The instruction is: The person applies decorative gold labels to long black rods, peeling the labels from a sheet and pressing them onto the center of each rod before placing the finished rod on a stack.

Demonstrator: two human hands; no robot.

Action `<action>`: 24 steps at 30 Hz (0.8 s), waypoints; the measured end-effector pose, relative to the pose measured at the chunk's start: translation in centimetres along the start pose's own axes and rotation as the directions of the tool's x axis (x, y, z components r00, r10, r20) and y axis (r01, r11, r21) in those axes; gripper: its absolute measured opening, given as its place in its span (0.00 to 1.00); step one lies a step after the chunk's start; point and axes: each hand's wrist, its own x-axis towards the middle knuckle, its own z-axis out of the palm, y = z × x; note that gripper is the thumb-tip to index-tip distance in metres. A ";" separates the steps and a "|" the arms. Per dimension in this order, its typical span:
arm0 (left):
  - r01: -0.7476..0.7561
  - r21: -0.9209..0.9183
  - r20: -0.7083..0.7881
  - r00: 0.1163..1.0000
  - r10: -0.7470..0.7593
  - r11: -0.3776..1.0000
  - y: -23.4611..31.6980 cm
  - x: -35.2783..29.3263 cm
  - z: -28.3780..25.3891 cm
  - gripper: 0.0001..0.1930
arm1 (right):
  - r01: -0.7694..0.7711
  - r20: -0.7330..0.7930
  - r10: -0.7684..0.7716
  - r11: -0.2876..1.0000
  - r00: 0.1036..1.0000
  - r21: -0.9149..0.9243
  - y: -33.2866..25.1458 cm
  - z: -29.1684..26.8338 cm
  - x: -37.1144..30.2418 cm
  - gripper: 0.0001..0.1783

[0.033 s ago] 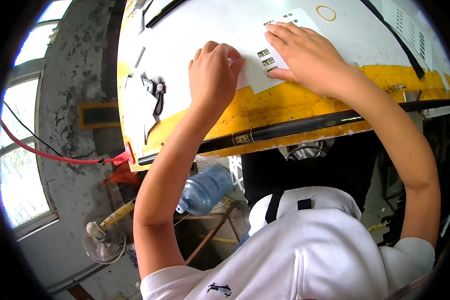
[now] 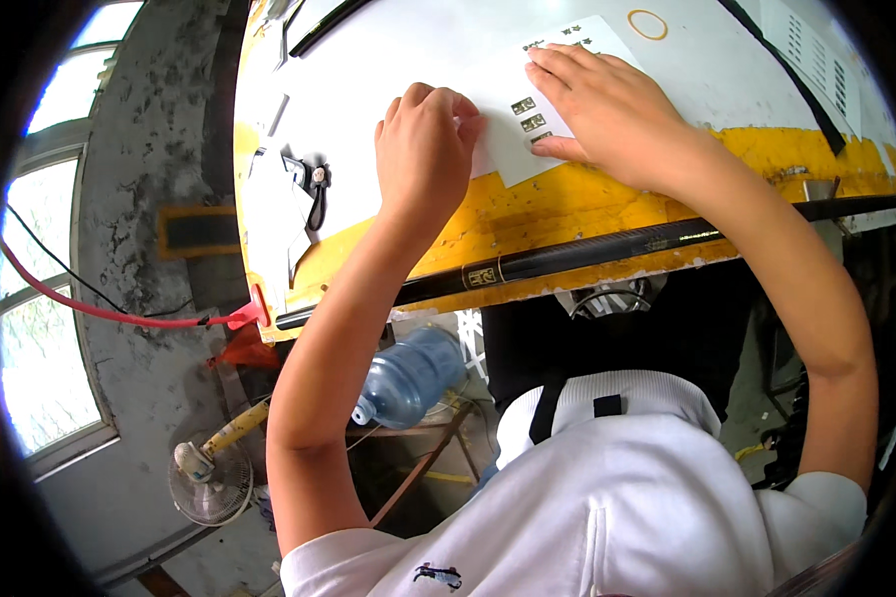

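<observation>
My right hand (image 2: pixel 607 111) lies spread with fingers stretched over a white sheet of decals (image 2: pixel 513 154), pressing on its right side. Several small dark-and-gold rectangular decals (image 2: pixel 534 122) show left of the thumb; tiny ones show beyond the fingertips. Just left of that sheet, my left hand (image 2: pixel 426 144) is closed in a pinch, thumb against curled fingers. A bit of something whitish seems to be between them, but it is too small to make out. A glossy black rod (image 2: pixel 567 257) with a gold-marked band runs along the table's near edge, under both forearms.
The white-topped table (image 2: pixel 368 60) has a worn yellow border. A dark charm with a strap (image 2: pixel 318 184) lies at left, a yellow ring (image 2: pixel 649 25) and black strap (image 2: pixel 786 75) at far right. Below stand a blue water jug (image 2: pixel 413 378) and a fan (image 2: pixel 209 478).
</observation>
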 end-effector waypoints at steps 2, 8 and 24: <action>-0.006 0.049 -0.025 1.000 0.007 0.999 -0.1 0.0 0.4 0.07 | 0.002 -0.002 -0.002 1.000 1.000 -0.020 0.0 0.1 -0.1 0.35; -0.142 0.144 -0.090 0.984 0.156 0.979 -0.7 0.2 0.9 0.07 | 0.033 -0.006 -0.034 0.996 0.999 -0.082 0.0 0.2 0.0 0.35; -0.107 0.311 0.026 0.994 0.104 0.944 1.2 -0.1 -0.5 0.05 | -0.084 0.254 0.090 0.996 0.963 -0.036 -1.1 -1.5 0.6 0.40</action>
